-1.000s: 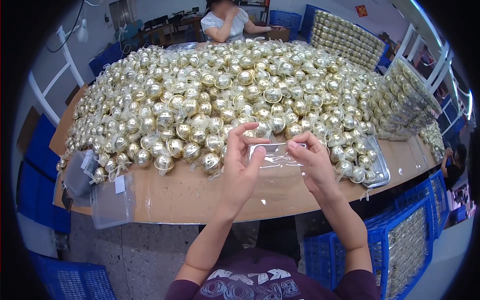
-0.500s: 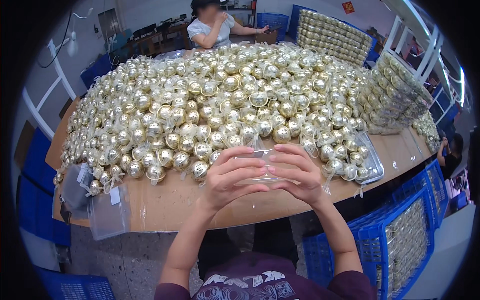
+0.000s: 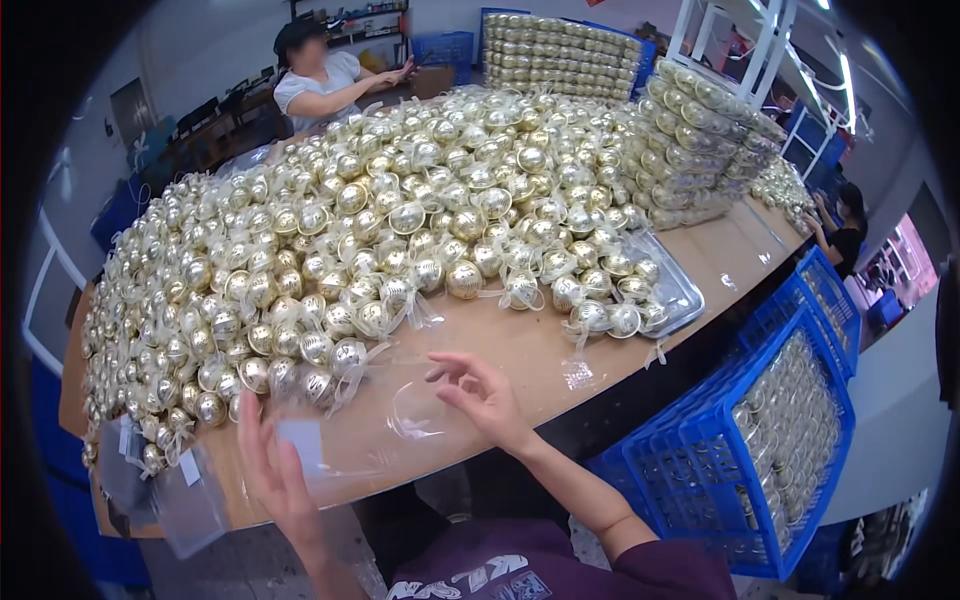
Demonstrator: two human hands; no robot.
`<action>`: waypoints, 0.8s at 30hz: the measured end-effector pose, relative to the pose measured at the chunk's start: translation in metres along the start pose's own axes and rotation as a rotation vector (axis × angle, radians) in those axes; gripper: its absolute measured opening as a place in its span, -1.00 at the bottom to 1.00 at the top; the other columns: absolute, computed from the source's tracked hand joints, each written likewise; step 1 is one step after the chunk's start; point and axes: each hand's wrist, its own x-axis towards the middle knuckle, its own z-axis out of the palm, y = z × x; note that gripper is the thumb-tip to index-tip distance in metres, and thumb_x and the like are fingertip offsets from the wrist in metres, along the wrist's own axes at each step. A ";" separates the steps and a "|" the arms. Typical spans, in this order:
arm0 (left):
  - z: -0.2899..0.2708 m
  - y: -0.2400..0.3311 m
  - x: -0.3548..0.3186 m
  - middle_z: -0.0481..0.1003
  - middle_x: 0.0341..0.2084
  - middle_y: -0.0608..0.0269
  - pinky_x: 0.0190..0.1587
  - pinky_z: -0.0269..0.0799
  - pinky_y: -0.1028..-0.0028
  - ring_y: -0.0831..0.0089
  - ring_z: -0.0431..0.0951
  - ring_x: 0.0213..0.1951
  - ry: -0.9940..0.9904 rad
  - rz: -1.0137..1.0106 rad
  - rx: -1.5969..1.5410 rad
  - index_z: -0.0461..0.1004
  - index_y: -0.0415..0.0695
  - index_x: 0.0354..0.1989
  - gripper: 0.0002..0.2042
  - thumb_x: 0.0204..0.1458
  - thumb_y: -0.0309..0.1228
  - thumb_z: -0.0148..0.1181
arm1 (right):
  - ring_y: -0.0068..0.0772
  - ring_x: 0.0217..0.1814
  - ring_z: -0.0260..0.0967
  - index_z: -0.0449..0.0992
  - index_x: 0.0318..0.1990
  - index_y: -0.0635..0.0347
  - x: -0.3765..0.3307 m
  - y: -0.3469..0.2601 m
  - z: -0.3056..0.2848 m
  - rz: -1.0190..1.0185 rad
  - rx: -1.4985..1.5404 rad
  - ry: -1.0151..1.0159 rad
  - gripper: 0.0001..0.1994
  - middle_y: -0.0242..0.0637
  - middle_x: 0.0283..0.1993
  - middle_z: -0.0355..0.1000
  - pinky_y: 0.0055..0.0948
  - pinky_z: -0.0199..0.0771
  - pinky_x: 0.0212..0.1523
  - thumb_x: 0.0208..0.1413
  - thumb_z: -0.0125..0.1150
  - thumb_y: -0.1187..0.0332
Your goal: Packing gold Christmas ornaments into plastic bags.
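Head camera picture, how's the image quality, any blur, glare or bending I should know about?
Head view: fisheye bends the table edge and darkens the corners; the left hand is slightly motion-blurred, the right hand sharper; the clear plastic pack between them is hard to outline; overhead lights put small highlights on the gold ball ornaments.

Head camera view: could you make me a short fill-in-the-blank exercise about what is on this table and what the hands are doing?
1. The table is heaped with shiny ____-coloured ball ornaments.
2. Between the left hand and the right hand lies a clear plastic ____.
3. The crate of packed ornaments at the person's right is ____ in colour.
4. At the table's far end, another person wears a ____ shirt.

Missing words: gold; tray; blue; white
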 end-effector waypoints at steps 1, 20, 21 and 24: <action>0.001 -0.002 -0.011 0.18 0.28 0.06 0.25 0.13 0.30 0.25 0.27 0.22 -0.003 -0.012 0.000 0.15 -0.27 0.30 -0.51 0.17 -0.44 -0.08 | -0.56 -0.25 0.33 0.35 0.21 0.16 0.001 -0.006 0.001 0.012 -0.002 0.001 -0.51 -0.31 -0.03 0.45 -0.55 0.36 -0.24 0.09 0.26 0.41; 0.007 -0.044 -0.048 -0.01 0.37 0.01 0.32 -0.03 0.02 -0.08 -0.11 0.39 -0.591 0.035 0.292 0.44 0.01 0.14 -0.30 -0.33 -0.30 0.49 | -0.18 -0.05 0.24 0.40 -0.04 0.25 -0.008 -0.044 -0.155 -0.112 -1.799 0.038 -0.39 -0.19 -0.16 0.38 -0.23 0.16 -0.02 -0.30 0.46 0.20; 0.006 -0.046 -0.048 0.02 0.36 0.04 0.31 -0.01 0.01 -0.09 -0.10 0.39 -0.607 0.083 0.321 0.46 0.06 0.12 -0.31 -0.35 -0.30 0.50 | -0.09 0.03 0.25 0.39 -0.02 0.29 -0.007 -0.040 -0.153 -0.025 -1.784 0.076 -0.39 -0.11 -0.10 0.35 -0.16 0.25 0.04 -0.23 0.46 0.18; 0.004 -0.043 -0.049 0.07 0.35 0.09 0.31 0.01 0.02 -0.09 -0.11 0.39 -0.622 0.018 0.222 0.49 0.12 0.09 -0.33 -0.37 -0.34 0.51 | 0.00 0.12 0.25 0.37 -0.01 0.33 -0.011 -0.021 -0.155 -0.186 -1.546 0.194 -0.37 -0.07 0.01 0.33 -0.19 0.30 0.11 -0.25 0.48 0.23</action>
